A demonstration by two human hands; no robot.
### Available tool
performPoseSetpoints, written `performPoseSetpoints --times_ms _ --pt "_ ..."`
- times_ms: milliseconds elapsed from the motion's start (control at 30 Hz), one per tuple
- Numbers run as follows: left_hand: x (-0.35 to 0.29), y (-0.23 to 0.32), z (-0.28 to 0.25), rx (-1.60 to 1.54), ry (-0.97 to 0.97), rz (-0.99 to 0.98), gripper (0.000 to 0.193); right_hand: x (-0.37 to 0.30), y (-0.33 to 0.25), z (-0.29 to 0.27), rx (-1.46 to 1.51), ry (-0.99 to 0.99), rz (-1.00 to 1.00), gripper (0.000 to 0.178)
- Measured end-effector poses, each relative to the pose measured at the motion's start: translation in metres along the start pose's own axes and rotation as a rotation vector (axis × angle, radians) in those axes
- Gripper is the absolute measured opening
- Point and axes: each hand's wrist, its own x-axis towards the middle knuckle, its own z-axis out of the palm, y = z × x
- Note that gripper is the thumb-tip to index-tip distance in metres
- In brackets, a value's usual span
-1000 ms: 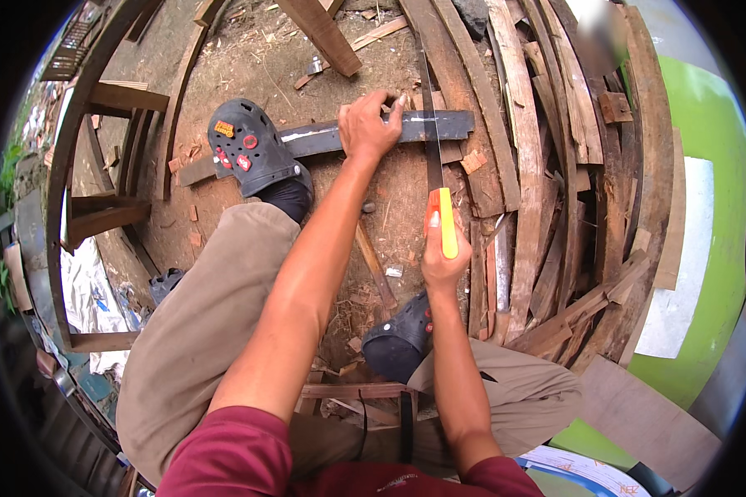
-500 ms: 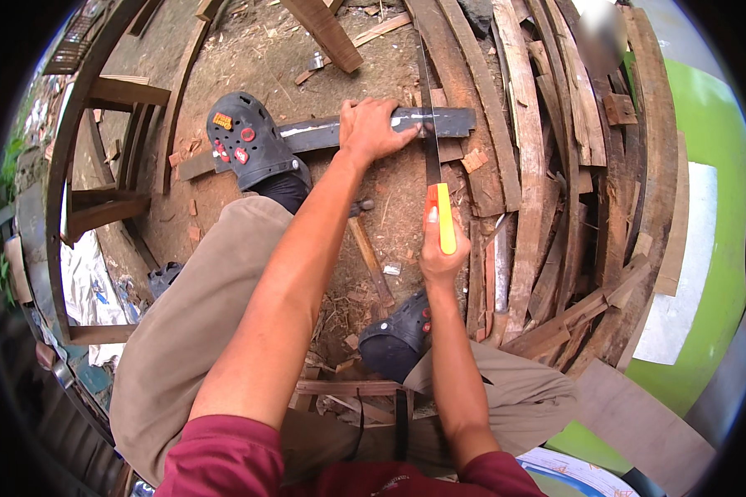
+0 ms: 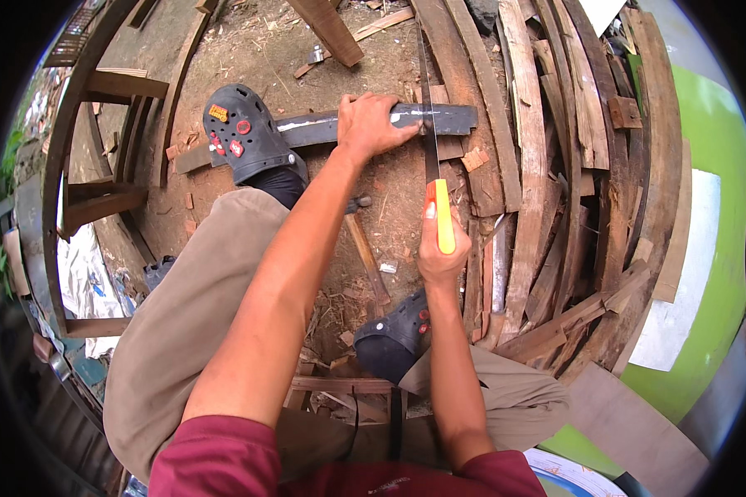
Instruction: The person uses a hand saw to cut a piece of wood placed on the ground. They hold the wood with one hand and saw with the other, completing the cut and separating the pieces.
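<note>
A dark-painted wooden plank (image 3: 311, 130) lies crosswise on the ground, its left part under my clog (image 3: 249, 132). My left hand (image 3: 373, 126) is wrapped over the plank and grips it, thumb pointing right toward the blade. In my right hand (image 3: 444, 248) is a handsaw (image 3: 428, 132), held by its yellow and orange handle. The blade points away from me and crosses the plank near its right end, just right of my left thumb. Whether the teeth have cut into the wood is too small to tell.
Long weathered boards (image 3: 526, 149) are piled along the right side. A hammer (image 3: 365, 253) lies on the dirt between my feet. A wooden frame (image 3: 108, 199) stands at the left, and a timber post (image 3: 327, 29) is at the top. A green and white panel (image 3: 680, 282) is at far right.
The saw and my right hand have shifted very slightly away from me along the blade's line. My left hand still holds the plank in the same place.
</note>
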Motion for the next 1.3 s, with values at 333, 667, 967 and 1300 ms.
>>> performPoseSetpoints --times_ms 333,667,967,1300 --pt "0.001 0.001 0.000 0.030 -0.016 -0.021 0.060 -0.035 0.003 -0.014 0.009 0.003 0.034 0.019" --pt "0.000 -0.002 0.001 0.021 0.038 0.003 0.060 -0.057 0.010 -0.013 -0.044 0.005 0.015 0.018" --pt "-0.002 -0.005 0.007 0.024 0.104 0.017 0.053 -0.036 0.017 -0.002 -0.070 -0.013 -0.037 0.015" --pt "0.012 0.009 0.002 0.057 0.093 -0.142 0.053 0.021 0.003 0.013 0.010 -0.033 -0.035 0.025"
